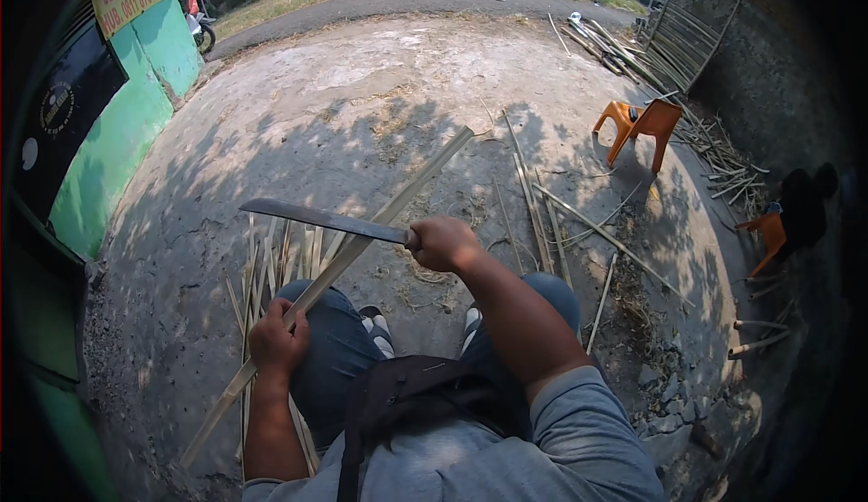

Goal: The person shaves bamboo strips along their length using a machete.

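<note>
My left hand (277, 337) is closed round a long, flat bamboo strip (411, 185) beside my left knee. The strip slants from the lower left up to the right, its far end off the ground ahead of me. In my right hand (443, 243) is the handle of a machete (307, 215), its long dark blade pointing left. The blade lies across the strip, above my left hand; whether its edge bites into the bamboo I cannot tell. Several split bamboo strips (262, 276) lie on the ground by my left leg, partly hidden by the leg and arm.
Loose bamboo strips (532, 203) lie on the concrete ahead to the right. An orange plastic chair (658, 124) stands farther off, near heaped bamboo offcuts (723, 163) by the wall. More poles (615, 50) lie at the back right. A green wall (104, 172) runs along the left.
</note>
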